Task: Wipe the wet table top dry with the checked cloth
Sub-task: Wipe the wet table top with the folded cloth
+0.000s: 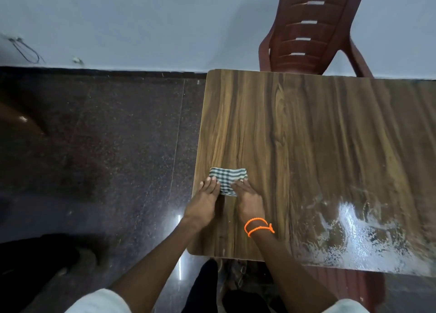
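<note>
Cotton-like checked cloth [227, 180], folded, near-left on table top [306, 135]: soft, light, probably absorbent. Left hand [204, 203] and right hand [248, 198] press flat-fingered on its near edge; best held there.

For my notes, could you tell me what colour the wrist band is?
Bright orange, on the right wrist band; head view.

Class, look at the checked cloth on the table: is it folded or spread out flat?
Folded. The checked cloth is a small compact rectangle, with the left hand and right hand on its near edge.
</note>
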Action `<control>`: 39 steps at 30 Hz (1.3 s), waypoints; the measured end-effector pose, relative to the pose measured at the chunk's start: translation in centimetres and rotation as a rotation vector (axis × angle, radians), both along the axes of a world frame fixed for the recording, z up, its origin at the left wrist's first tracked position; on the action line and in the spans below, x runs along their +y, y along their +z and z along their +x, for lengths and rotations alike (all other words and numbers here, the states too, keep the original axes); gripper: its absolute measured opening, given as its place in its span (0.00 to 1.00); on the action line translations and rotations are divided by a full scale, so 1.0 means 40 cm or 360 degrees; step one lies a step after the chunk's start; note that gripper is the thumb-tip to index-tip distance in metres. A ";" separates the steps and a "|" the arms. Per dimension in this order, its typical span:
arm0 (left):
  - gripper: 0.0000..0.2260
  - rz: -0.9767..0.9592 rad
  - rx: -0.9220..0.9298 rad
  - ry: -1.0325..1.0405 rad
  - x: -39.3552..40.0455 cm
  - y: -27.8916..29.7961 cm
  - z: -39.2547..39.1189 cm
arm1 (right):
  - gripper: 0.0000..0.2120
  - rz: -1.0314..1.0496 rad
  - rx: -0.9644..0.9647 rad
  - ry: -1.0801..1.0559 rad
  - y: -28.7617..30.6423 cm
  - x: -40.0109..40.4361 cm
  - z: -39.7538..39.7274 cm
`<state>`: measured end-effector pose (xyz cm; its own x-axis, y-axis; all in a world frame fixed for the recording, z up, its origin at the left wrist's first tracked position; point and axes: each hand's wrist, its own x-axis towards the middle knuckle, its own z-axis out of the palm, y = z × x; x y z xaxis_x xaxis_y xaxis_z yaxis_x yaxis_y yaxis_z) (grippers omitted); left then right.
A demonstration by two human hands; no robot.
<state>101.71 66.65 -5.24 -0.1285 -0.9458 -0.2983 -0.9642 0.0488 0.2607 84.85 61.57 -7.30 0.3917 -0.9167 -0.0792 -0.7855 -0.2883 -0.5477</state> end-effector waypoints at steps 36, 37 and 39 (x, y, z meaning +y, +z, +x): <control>0.37 0.0239 -0.0082 0.0091 0.317 0.016 -0.191 | 0.31 0.0141 0.0052 0.0142 0.006 0.277 -0.180; 0.39 0.0196 -0.0077 0.0116 0.309 0.009 -0.187 | 0.30 0.0118 0.0071 0.0117 0.010 0.279 -0.166; 0.39 0.0165 -0.0086 0.0102 0.310 0.008 -0.164 | 0.27 0.0127 0.0093 0.0074 0.014 0.292 -0.131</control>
